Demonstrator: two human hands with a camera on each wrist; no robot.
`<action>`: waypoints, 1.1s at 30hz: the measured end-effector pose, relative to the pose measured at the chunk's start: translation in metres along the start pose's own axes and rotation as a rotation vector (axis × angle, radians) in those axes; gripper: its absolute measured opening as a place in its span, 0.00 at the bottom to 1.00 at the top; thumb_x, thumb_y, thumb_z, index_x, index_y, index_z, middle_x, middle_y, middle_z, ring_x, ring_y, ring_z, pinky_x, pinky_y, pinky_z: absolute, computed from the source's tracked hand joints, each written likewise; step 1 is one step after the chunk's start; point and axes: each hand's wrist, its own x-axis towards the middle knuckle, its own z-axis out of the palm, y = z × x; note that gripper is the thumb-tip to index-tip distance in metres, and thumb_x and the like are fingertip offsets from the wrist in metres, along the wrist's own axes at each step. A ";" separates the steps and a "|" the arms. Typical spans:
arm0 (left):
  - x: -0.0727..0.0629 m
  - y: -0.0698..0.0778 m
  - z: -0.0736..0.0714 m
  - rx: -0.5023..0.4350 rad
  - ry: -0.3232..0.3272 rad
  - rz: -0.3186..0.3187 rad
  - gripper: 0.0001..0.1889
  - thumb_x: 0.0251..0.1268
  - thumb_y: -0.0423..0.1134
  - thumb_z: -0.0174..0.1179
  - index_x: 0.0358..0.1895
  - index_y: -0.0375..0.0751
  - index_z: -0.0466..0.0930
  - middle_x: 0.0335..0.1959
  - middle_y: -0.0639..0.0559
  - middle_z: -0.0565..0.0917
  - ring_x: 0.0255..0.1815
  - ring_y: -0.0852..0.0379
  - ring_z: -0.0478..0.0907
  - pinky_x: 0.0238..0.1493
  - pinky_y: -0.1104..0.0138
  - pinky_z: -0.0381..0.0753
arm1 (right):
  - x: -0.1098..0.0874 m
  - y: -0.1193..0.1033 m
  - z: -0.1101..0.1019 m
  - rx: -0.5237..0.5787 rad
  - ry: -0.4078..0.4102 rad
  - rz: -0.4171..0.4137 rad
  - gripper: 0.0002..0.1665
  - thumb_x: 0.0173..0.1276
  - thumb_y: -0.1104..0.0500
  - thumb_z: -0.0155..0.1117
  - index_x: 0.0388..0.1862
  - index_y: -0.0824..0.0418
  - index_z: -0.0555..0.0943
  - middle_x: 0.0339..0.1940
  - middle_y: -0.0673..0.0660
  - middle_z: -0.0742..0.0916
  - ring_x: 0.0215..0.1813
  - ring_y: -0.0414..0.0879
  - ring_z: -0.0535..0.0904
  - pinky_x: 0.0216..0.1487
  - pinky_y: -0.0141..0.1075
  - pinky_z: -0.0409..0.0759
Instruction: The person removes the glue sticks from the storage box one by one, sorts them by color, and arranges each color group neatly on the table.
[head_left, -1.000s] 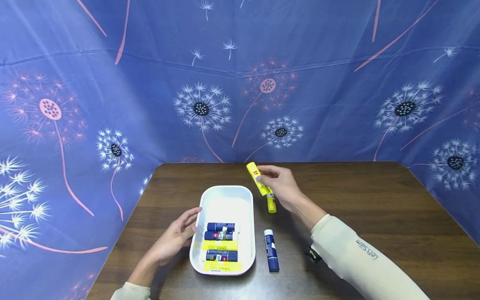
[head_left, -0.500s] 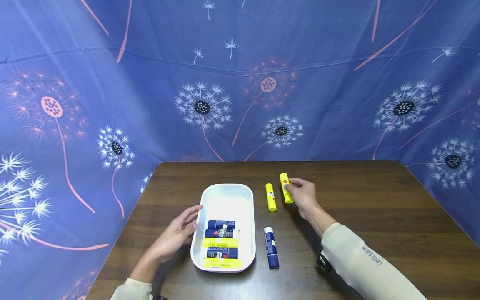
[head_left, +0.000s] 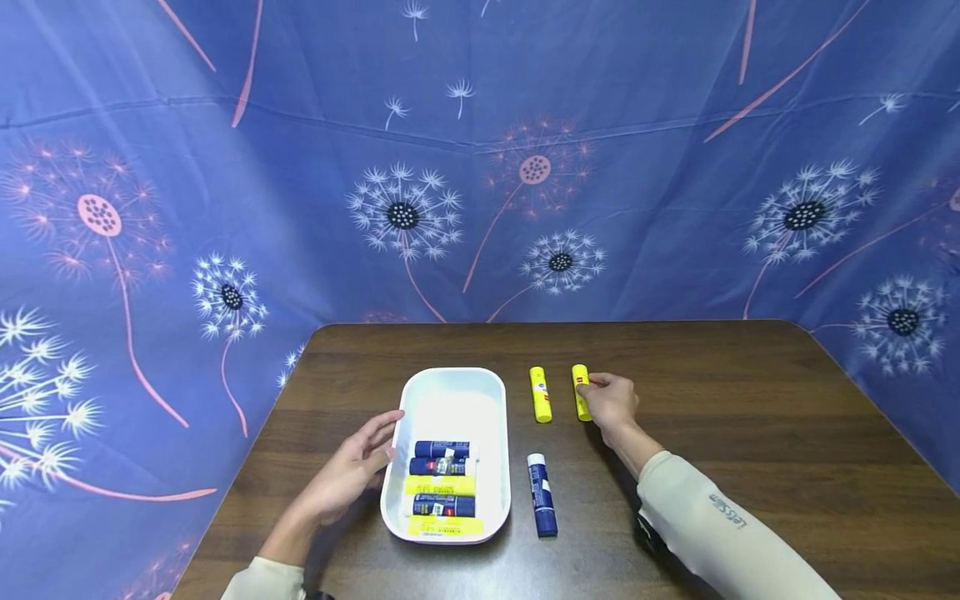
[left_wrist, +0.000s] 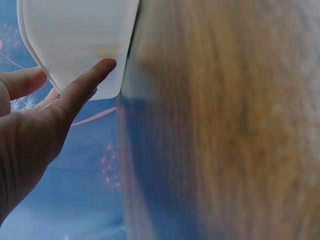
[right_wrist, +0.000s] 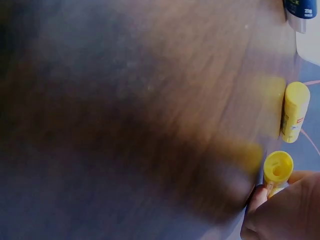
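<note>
My right hand (head_left: 612, 404) pinches a yellow glue stick (head_left: 581, 385) at the table surface, right of the tray. In the right wrist view the round end of that glue stick (right_wrist: 278, 166) faces the camera, between thumb and fingers. A second yellow glue stick (head_left: 541, 395) lies to its left, roughly parallel. My left hand (head_left: 341, 479) rests against the left wall of the white tray (head_left: 450, 400), its fingers fairly straight. The left wrist view shows a fingertip (left_wrist: 107, 63) on the tray's outer side. Several blue and yellow glue sticks (head_left: 442, 485) lie crosswise in the tray's near half.
A blue glue stick with a white cap (head_left: 542, 497) lies on the wooden table (head_left: 720, 392), right of the tray. Behind the table hangs a blue cloth (head_left: 645, 167) with a dandelion print.
My right hand has carried the yellow glue stick rightward from above the other yellow one and lowered it to the table beside it. The left hand has stayed at the tray.
</note>
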 end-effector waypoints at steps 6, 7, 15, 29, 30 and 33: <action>0.000 0.001 -0.001 -0.002 0.001 0.001 0.30 0.82 0.30 0.42 0.82 0.39 0.49 0.84 0.31 0.50 0.81 0.29 0.57 0.65 0.43 0.81 | 0.001 -0.001 0.004 -0.048 -0.013 -0.020 0.21 0.67 0.65 0.67 0.58 0.73 0.83 0.51 0.72 0.88 0.58 0.62 0.79 0.31 0.23 0.74; 0.000 0.000 -0.001 -0.001 0.002 0.001 0.30 0.82 0.30 0.42 0.82 0.39 0.49 0.84 0.31 0.50 0.81 0.29 0.57 0.65 0.43 0.81 | 0.001 -0.001 0.004 -0.056 -0.013 -0.023 0.22 0.67 0.65 0.67 0.58 0.73 0.83 0.51 0.72 0.89 0.59 0.62 0.79 0.32 0.22 0.74; -0.001 0.000 -0.001 -0.001 0.004 0.008 0.30 0.82 0.31 0.43 0.82 0.40 0.50 0.84 0.31 0.50 0.81 0.29 0.57 0.64 0.43 0.81 | 0.003 -0.006 0.007 -0.094 -0.006 -0.040 0.22 0.67 0.63 0.68 0.59 0.73 0.83 0.52 0.71 0.89 0.59 0.61 0.81 0.39 0.27 0.75; -0.002 0.000 -0.001 0.008 0.003 -0.003 0.30 0.83 0.31 0.43 0.82 0.39 0.49 0.84 0.30 0.51 0.81 0.29 0.57 0.66 0.41 0.79 | 0.005 -0.003 0.008 -0.102 -0.037 -0.015 0.24 0.68 0.63 0.68 0.61 0.72 0.82 0.53 0.71 0.88 0.55 0.59 0.82 0.35 0.28 0.81; -0.002 -0.001 -0.001 0.010 0.006 -0.004 0.30 0.83 0.31 0.43 0.82 0.40 0.49 0.84 0.31 0.51 0.81 0.29 0.58 0.66 0.41 0.79 | 0.005 -0.003 0.008 -0.105 -0.037 -0.015 0.24 0.69 0.63 0.68 0.61 0.72 0.82 0.53 0.70 0.88 0.55 0.59 0.83 0.35 0.29 0.82; -0.001 -0.001 -0.001 0.013 0.010 -0.006 0.29 0.83 0.31 0.43 0.82 0.40 0.50 0.84 0.31 0.52 0.81 0.29 0.58 0.66 0.41 0.79 | 0.004 -0.004 0.008 -0.108 -0.037 -0.014 0.24 0.69 0.63 0.68 0.62 0.72 0.81 0.53 0.70 0.88 0.54 0.58 0.83 0.36 0.29 0.83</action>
